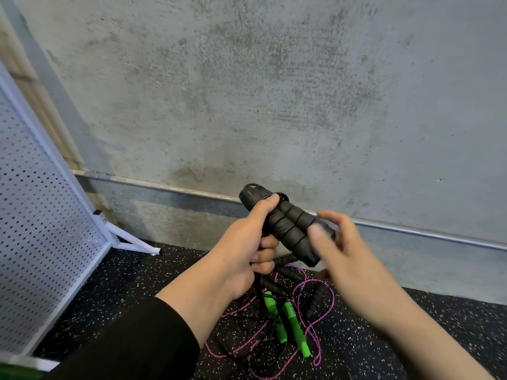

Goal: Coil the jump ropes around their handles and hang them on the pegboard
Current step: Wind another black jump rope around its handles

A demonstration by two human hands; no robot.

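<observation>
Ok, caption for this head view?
Left hand grips paired black handles, right hand beside them, pegboard at left.

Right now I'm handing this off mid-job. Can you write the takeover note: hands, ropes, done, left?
Left hand grips the pair of black handles, rope coiled around them.
Right hand is at the handles' lower end, blurred; grip unclear.
On the floor below: green handles, pink rope and more black handles, tangled and uncoiled.
White pegboard stands to the left; nothing visibly hung on it.
Left: hang this bundle, then coil and hang the others.
</observation>
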